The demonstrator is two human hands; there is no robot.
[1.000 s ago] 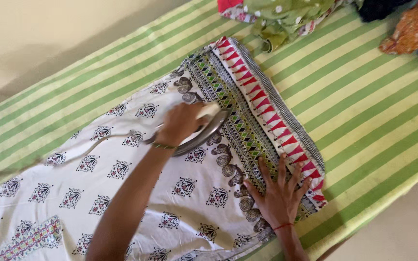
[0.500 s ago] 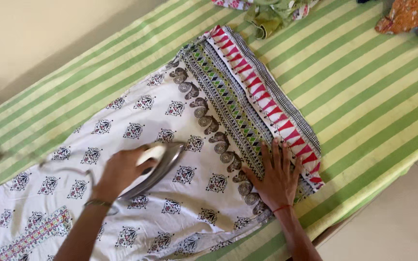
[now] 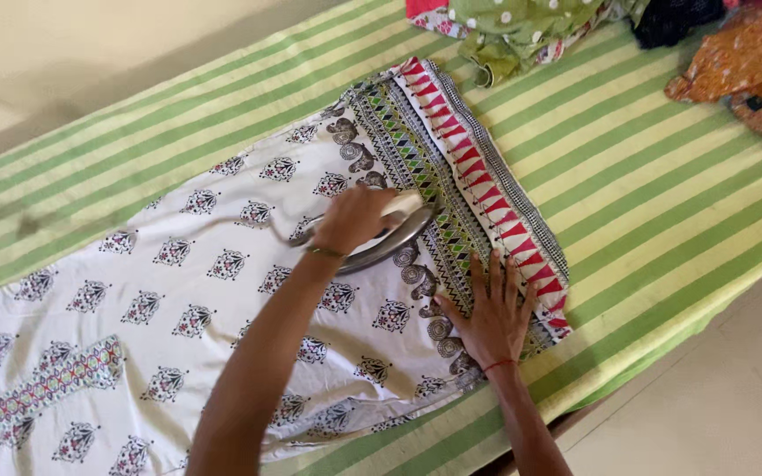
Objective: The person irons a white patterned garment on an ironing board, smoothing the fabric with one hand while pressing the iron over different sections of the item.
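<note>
A white printed garment (image 3: 222,291) with a red, green and black patterned border (image 3: 478,176) lies flat on a green-and-cream striped sheet (image 3: 646,176). My left hand (image 3: 352,220) grips the pale handle of a metal iron (image 3: 390,240), which rests on the garment near the border, tip pointing right. The iron's cord (image 3: 297,231) trails off to the left. My right hand (image 3: 489,310) lies flat, fingers spread, pressing the garment's lower border corner just below the iron.
A heap of other clothes sits at the far end: a green dotted cloth (image 3: 522,31), a dark piece (image 3: 676,18) and an orange printed cloth (image 3: 751,66). The sheet's near edge (image 3: 628,370) drops to a pale floor (image 3: 734,405) at the lower right.
The iron first slid back left over the white body of the garment, then came forward again to the patterned border. My right hand stayed pressed on the border corner.
</note>
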